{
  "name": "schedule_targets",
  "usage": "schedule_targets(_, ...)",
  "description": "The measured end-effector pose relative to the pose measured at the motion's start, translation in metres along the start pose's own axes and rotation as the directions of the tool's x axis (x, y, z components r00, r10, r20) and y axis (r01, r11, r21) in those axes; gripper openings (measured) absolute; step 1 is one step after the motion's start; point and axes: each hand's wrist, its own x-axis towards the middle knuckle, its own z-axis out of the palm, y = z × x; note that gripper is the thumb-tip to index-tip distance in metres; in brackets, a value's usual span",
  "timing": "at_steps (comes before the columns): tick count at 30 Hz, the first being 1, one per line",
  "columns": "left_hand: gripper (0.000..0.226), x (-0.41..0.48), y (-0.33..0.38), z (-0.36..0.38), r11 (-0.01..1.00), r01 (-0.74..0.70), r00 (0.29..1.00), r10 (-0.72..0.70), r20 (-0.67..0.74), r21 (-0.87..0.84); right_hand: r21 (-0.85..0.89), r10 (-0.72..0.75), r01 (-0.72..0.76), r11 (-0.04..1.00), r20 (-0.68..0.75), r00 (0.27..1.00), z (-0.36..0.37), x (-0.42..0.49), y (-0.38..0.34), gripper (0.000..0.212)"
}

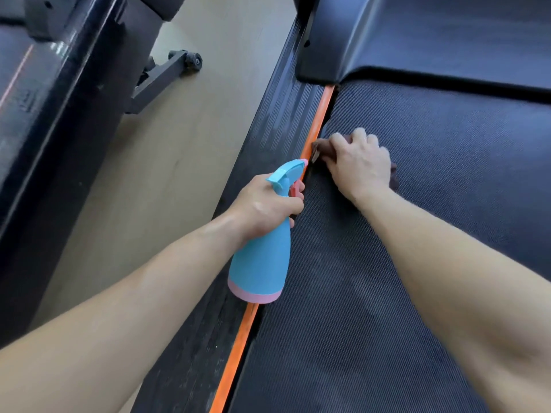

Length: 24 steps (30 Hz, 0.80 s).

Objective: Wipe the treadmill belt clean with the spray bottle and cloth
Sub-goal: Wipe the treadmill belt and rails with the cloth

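Most of the cloth (322, 147) is hidden under the right hand (359, 163).

Blue spray bottle (262, 257), pink base, tilts nozzle-forward over the dark textured treadmill belt's (432, 204) left edge; a bunched brown cloth (320, 146) lies on the belt, farther along that edge.

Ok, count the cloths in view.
1: a brown cloth under the right hand, on the belt beside the orange strip. More could lie out of frame.

Left grip (265, 204) and right grip (357, 165) bare — forearms bare too, right to the view's edge.
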Motion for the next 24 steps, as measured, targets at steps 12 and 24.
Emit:
schedule_targets(12,0.026,-0.009,-0.010,0.041,0.998,-0.062,0.993,0.060,0.098,0.021,-0.087,0.066,-0.068,0.994,-0.026,0.998,-0.023,-0.050,0.119,0.041)
schedule_targets(24,0.051,-0.003,0.002,0.085,0.995,-0.090,0.977,0.094,0.189,-0.030,-0.097,-0.083,0.079,0.992,-0.035,0.996,-0.026,-0.144,0.146,0.039)
